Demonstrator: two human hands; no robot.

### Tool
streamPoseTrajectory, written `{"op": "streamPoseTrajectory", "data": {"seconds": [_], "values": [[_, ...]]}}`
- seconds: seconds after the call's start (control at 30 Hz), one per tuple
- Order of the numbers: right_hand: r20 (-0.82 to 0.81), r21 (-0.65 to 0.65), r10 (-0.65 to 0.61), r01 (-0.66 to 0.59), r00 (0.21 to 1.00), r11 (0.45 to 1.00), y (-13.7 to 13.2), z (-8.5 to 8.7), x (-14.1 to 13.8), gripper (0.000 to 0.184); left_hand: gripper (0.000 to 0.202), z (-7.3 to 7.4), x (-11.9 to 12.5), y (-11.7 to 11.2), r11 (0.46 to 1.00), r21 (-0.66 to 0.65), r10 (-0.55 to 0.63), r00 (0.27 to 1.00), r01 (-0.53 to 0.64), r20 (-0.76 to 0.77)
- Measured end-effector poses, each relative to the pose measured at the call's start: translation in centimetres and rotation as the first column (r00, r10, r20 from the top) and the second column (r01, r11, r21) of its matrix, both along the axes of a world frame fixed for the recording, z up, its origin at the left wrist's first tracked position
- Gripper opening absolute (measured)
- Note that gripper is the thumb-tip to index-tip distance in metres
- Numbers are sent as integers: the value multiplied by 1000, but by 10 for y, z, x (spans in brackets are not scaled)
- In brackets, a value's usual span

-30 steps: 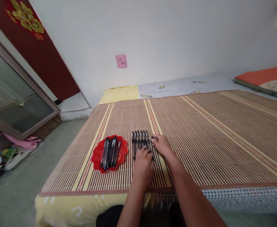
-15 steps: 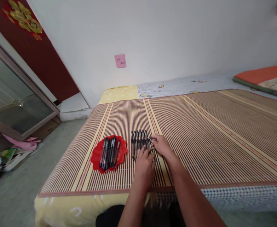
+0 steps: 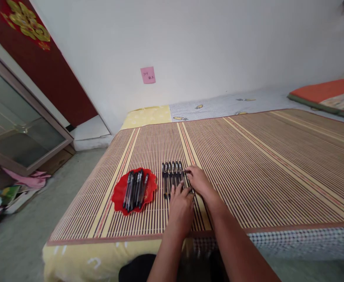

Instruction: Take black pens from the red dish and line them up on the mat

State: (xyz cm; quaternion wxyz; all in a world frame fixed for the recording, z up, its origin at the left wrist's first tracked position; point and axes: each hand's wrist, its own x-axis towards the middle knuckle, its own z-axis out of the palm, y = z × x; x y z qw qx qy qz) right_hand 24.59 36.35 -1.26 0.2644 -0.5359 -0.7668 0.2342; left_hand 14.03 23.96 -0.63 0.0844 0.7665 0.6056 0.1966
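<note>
Several black-capped gel pens (image 3: 172, 172) lie side by side in a row on the striped mat, caps pointing away from me. My left hand (image 3: 182, 205) rests over the lower ends of the pens at the right of the row, its fingers apart and hiding those ends. At the row's right edge, the slightly bent fingertips of my right hand (image 3: 199, 179) touch the outermost pen; neither hand is wrapped round a pen. To the left, a red scalloped dish (image 3: 119, 197) holds more pens (image 3: 135, 190) in a loose bunch.
The striped mat (image 3: 248, 168) covers most of a bed with yellow and checked bedding (image 3: 146, 115). A folded orange quilt (image 3: 324, 93) lies at the far right. On the wall hangs a pink note (image 3: 148, 75). A glass-panelled door (image 3: 22, 117) and clothes (image 3: 26, 178) are at the left.
My left hand has shifted slightly right and towards me, so a bit more of the pens shows. My right fingertips have moved slightly left against the row's edge.
</note>
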Motion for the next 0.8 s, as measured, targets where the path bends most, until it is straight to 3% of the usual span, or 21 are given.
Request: {"op": "streamPoseTrajectory", "data": {"seconds": [0.8], "values": [[65, 26, -4, 2, 998, 1000, -4, 3, -2, 32, 33, 1, 0, 0, 999, -35, 21, 999, -20, 26]]}}
